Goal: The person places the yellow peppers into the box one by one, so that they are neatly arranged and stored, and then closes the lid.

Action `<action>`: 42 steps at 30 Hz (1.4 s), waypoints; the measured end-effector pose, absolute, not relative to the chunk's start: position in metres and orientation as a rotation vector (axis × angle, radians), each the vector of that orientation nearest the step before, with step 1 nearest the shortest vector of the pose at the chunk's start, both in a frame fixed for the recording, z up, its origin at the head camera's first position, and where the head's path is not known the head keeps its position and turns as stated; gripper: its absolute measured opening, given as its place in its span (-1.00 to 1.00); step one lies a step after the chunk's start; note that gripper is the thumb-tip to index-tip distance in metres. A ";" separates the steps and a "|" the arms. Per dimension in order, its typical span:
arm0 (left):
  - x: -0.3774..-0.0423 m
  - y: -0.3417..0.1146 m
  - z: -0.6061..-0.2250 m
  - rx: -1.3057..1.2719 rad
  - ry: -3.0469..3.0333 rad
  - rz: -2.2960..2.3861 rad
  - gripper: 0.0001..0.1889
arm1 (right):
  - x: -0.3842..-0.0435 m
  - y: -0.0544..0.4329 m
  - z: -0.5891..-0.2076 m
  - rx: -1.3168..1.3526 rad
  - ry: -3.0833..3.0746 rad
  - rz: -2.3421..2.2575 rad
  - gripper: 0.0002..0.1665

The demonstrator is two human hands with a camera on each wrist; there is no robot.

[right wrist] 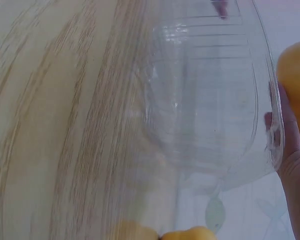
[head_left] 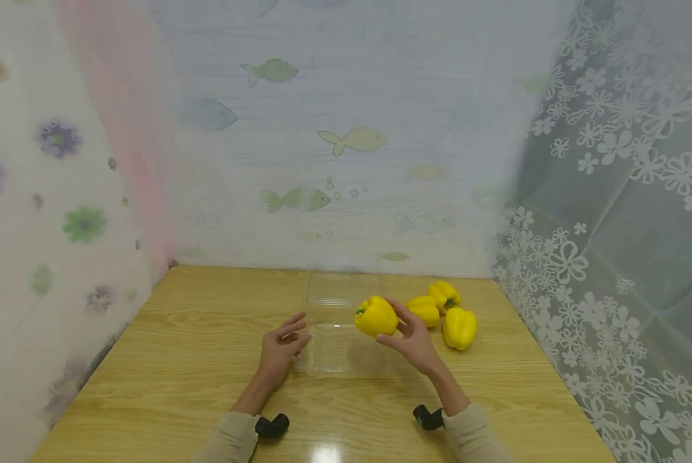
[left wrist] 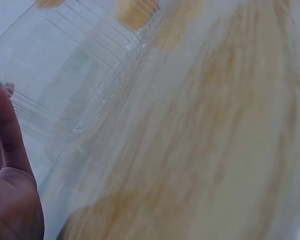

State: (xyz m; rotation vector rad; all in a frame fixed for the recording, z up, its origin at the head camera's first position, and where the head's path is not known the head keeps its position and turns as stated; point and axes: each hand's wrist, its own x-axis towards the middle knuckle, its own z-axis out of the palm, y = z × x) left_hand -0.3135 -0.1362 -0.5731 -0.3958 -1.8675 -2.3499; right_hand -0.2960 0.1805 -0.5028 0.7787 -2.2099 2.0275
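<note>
In the head view a clear plastic clamshell container lies spread on the table, its ridged walls facing the wrist cameras. My right hand holds a yellow bell pepper by its side between thumb and fingers, over the right part of the container, green stem to the left. At the container's left edge, my left hand touches the plastic with extended fingers and thumb apart. The left wrist view shows its thumb tip right at the rim. The right wrist view catches the held pepper beyond the clear wall.
Three more yellow peppers sit grouped on the wooden table, right of the container. A fish-patterned sheet hangs behind the table. Flowered sheets flank both sides. Black wrist mounts stick out from the sleeves.
</note>
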 end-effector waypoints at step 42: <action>-0.310 -0.132 -0.570 -0.340 -1.872 -2.380 -0.52 | -0.313 0.136 -0.514 0.775 -2.411 1.816 -0.11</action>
